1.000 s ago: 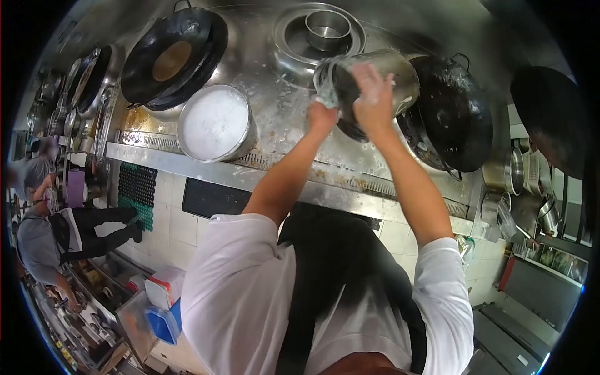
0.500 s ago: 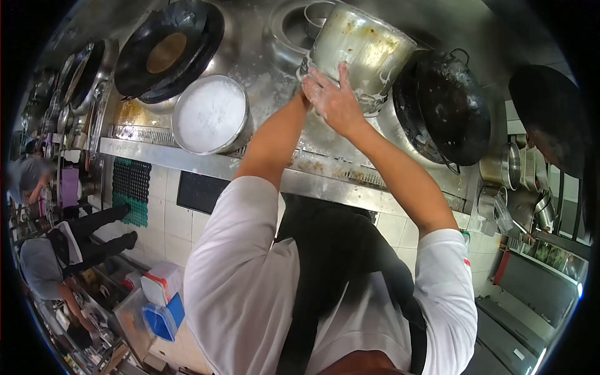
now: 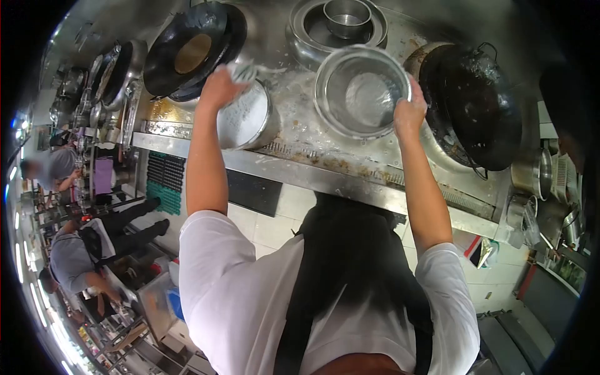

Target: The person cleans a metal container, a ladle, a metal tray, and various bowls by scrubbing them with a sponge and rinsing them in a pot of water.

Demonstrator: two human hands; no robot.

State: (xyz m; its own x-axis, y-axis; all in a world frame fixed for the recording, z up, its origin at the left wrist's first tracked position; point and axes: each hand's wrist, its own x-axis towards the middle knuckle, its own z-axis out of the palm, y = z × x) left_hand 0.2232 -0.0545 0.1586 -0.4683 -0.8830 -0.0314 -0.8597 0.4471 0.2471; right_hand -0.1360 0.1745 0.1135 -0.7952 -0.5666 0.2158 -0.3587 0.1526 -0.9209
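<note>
My left hand (image 3: 220, 89) is closed around a foamy, greyish scouring pad (image 3: 242, 72), blurred by motion; it looks like steel wool. Directly beneath it stands a round metal pot of white suds (image 3: 240, 122), partly hidden by the hand. On the right, my right hand (image 3: 410, 112) grips the rim of a steel pot (image 3: 362, 94). That pot's mouth faces me, showing a wet, shiny inside with what look like suds or water marks on the bottom.
Black woks (image 3: 187, 47) lie at the left of the steel counter (image 3: 300, 125), and another blackened wok (image 3: 478, 106) sits at the right. Behind the pot is a metal ring with a small bowl (image 3: 347, 19). Co-workers (image 3: 75, 256) are at the far left.
The pot has turned from its side to mouth toward me. My left hand has left it and moved left with the scouring pad over the suds. My right hand has shifted to the rim.
</note>
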